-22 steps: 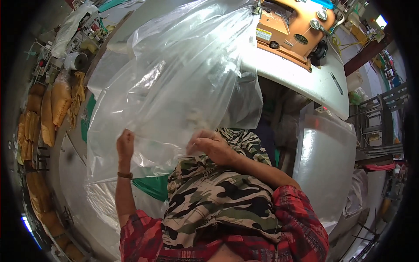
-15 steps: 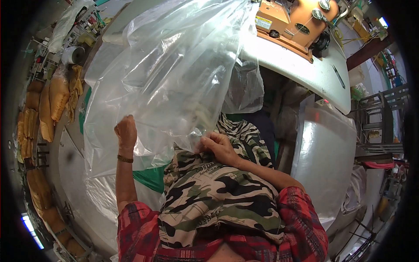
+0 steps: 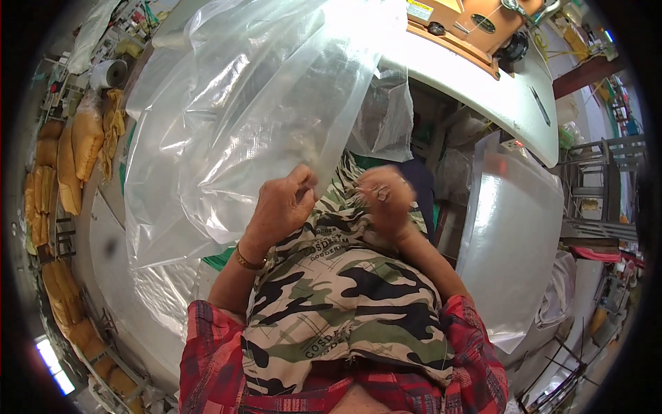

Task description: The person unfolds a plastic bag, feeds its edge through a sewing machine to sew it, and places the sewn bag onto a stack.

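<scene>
Clear plastic sheeting [image 3: 227, 131] hangs from the white tabletop [image 3: 517, 110] toward the lap, its upper end cropped and washed out by glare. The orange machine [image 3: 476, 27] is cropped above. Left hand [image 3: 279, 210]: fingers curled beside the sheeting; whether its grip clamps film cannot be told. Right hand [image 3: 387, 203]: motion-blurred, grip indeterminable.

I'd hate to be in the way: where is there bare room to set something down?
On the white tabletop, the strip between the orange machine, the thin dark tool and the front edge looks bare. Farther left, the clear plastic sheet covers it; nearer, the left hand and right hand crowd the space over the camouflage cloth.
</scene>
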A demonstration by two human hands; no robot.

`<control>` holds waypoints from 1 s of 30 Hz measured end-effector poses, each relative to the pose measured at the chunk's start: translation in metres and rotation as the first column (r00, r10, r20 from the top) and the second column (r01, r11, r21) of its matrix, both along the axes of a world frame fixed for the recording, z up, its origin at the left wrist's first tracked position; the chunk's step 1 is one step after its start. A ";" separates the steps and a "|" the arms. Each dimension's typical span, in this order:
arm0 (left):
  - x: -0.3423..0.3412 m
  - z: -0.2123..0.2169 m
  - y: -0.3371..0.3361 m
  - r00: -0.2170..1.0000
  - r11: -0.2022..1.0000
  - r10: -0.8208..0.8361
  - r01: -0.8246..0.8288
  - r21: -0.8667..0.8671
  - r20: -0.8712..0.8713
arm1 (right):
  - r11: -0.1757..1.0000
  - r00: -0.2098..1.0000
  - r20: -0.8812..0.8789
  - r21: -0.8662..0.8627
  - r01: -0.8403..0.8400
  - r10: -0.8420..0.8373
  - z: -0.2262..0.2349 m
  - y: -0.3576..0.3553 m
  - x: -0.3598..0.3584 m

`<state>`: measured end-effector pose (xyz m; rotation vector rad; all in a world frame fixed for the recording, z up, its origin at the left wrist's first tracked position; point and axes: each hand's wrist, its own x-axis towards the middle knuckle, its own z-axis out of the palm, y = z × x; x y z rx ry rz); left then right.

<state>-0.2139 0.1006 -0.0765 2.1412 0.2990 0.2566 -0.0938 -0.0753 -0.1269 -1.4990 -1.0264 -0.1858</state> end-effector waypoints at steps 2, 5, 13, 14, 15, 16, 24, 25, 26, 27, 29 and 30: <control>-0.010 0.000 -0.005 0.994 0.995 0.074 -0.068 0.072 -0.084 | 0.940 0.940 -0.031 0.016 0.341 -0.340 -0.005 -0.012 0.030; -0.023 -0.007 -0.014 0.984 0.983 0.147 -0.135 0.123 -0.101 | 0.860 0.878 0.016 -0.191 0.473 -0.479 -0.037 -0.024 0.051; -0.053 -0.019 -0.017 0.969 0.927 0.220 -0.244 0.285 0.114 | 0.917 0.991 -0.035 -0.383 0.109 -0.132 -0.030 -0.036 -0.007; -0.056 -0.016 -0.017 0.958 0.925 0.231 -0.269 0.267 0.168 | 0.963 0.995 0.069 -0.255 0.084 -0.069 -0.009 -0.031 -0.017; -0.058 -0.014 -0.016 0.955 0.922 0.242 -0.281 0.266 0.170 | 0.992 0.984 0.178 -0.122 0.040 -0.018 0.010 -0.026 -0.025; -0.060 -0.015 -0.015 0.939 0.931 0.245 -0.297 0.211 0.240 | 0.992 0.983 0.182 -0.122 0.031 -0.009 0.026 -0.022 -0.033; -0.073 0.011 -0.011 0.907 0.862 0.368 -0.251 -0.441 0.205 | 0.981 0.903 0.386 -0.124 -0.152 0.189 0.088 0.038 -0.054; -0.074 0.012 -0.010 0.911 0.846 0.358 -0.224 -0.484 0.205 | 0.956 0.905 0.348 -0.240 -0.169 0.247 0.086 0.047 -0.057; -0.075 0.011 -0.010 0.915 0.828 0.347 -0.196 -0.526 0.205 | 0.953 0.900 0.350 -0.246 -0.179 0.260 0.080 0.052 -0.058; -0.076 0.010 -0.009 0.909 0.821 0.363 -0.208 -0.532 0.205 | 0.953 0.893 0.371 -0.257 -0.163 0.253 0.074 0.057 -0.060; -0.076 0.006 -0.007 0.918 0.786 0.345 -0.168 -0.595 0.196 | 0.948 0.882 0.393 -0.274 -0.159 0.261 0.071 0.061 -0.062; -0.077 0.006 -0.005 0.913 0.778 0.358 -0.178 -0.602 0.193 | 0.944 0.870 0.417 -0.296 -0.146 0.265 0.070 0.061 -0.061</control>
